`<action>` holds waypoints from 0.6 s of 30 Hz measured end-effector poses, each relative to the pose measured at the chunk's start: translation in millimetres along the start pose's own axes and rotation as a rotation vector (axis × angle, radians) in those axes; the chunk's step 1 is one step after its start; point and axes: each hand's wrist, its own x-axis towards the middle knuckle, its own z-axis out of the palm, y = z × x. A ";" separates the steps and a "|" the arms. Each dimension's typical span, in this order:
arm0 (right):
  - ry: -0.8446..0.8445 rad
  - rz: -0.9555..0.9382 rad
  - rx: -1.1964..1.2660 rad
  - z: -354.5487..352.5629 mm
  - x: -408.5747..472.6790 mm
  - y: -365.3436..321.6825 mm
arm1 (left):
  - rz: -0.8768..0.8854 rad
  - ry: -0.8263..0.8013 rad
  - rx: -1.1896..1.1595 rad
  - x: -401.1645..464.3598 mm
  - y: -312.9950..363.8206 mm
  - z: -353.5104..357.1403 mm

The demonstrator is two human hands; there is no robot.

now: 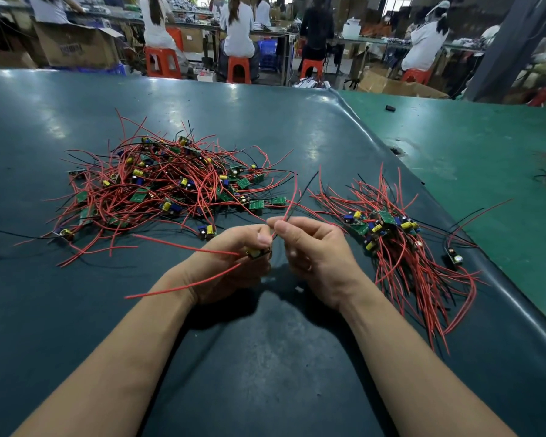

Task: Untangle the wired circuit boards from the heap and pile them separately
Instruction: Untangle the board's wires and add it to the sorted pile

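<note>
A dark green mat [265, 357] covers the table under my forearms, glossy and creased where it meets a lighter green mat [486, 146] off to the right of my fingers.

My left hand [234, 263] grips one small circuit board [258, 253], fingers curled round it and the thumb on top; its yellow part shows between my fingers. Two red wires [183, 283] trail from it back past my left wrist. My right hand [309, 247] pinches the board's other leads, a red and a black wire [292, 200], between thumb and forefinger, and they rise up and away beyond my fingertips. The two hands nearly touch.

Just right of my right hand lies the sorted pile [401, 247], boards bunched at its far end and red wires combed toward me. A lone board [454, 256] sits beside it, further right.

Beyond and left of my left fingers sprawls the tangled heap [171, 190]: green boards, yellow and blue parts, red and black wires crossing every way.

Far past my fingertips, people sit on orange stools [163, 61] at benches, backs to me, among cardboard boxes [76, 45].
</note>
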 end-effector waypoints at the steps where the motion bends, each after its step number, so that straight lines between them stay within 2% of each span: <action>1: 0.034 -0.009 0.008 -0.4 0.6 -1.1 | -0.014 0.013 0.011 1.9 -0.2 0.6; 6: 0.214 -0.060 0.039 -0.5 3.5 -3.1 | -0.023 -0.092 -0.030 4.9 -0.9 -1.5; 12: 0.405 -0.107 0.194 -6.3 9.3 -10.0 | -0.069 -0.266 -0.078 -0.8 -4.3 -8.9; 14: 0.408 -0.105 0.238 -6.4 9.2 -11.6 | -0.070 -0.301 -0.093 -0.6 -4.8 -10.4; 18: 0.290 0.020 0.459 -6.1 7.3 -15.6 | -0.075 -0.337 -0.096 -2.3 -3.3 -12.4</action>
